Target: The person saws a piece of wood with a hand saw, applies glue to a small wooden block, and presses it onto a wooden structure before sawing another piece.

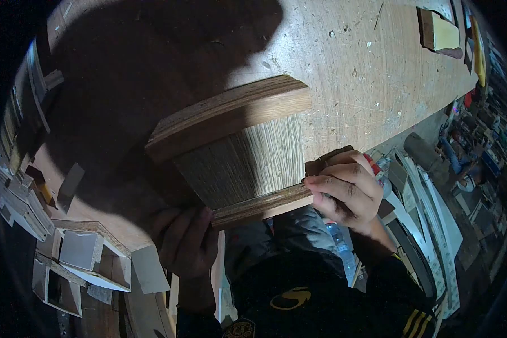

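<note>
A wooden piece with two thick side rails (265,107) and a grooved, wood-grain panel (273,152) between them lies on the bench in front of me. My left hand (188,242), deep in shadow, grips the left end of the near rail (262,207). At that rail's right end, my right hand (349,188) is closed around a small dark brown piece (324,160) that looks like folded sandpaper. Its thumb and fingertips touch the rail's end. Much of the brown piece is hidden behind the fingers.
The wooden bench (372,79) carries scattered specks and a yellow-faced block (445,34) at the far right. Small white-faced boxes (84,250) stand below on the left. Long white strips (428,214) and clutter lie on the right. A plastic bottle (342,248) is near my legs.
</note>
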A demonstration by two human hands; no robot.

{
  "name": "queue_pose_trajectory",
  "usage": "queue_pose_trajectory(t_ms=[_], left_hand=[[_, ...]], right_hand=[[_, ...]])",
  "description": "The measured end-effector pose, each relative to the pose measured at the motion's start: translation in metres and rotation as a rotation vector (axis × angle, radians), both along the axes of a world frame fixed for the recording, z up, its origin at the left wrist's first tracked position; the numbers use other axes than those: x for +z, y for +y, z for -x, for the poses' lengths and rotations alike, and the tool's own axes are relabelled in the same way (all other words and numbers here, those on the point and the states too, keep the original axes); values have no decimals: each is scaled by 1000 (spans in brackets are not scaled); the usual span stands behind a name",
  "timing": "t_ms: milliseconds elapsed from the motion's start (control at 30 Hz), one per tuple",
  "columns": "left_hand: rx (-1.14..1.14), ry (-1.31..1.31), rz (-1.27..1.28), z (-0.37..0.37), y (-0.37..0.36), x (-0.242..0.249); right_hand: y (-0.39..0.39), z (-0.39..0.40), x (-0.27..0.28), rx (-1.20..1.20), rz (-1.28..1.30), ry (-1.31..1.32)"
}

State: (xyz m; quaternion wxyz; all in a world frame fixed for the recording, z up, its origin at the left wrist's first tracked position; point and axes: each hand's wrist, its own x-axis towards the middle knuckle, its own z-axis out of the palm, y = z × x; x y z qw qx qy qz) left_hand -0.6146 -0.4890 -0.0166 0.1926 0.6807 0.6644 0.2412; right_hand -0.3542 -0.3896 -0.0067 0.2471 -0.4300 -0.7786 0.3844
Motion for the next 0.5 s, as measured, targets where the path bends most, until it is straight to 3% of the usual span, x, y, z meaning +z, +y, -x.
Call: queue_pose_trajectory(t_ms=[500], left_hand=[[57, -42, 27, -3, 0, 1]], right_hand=[[1, 4, 2, -19, 10, -20]])
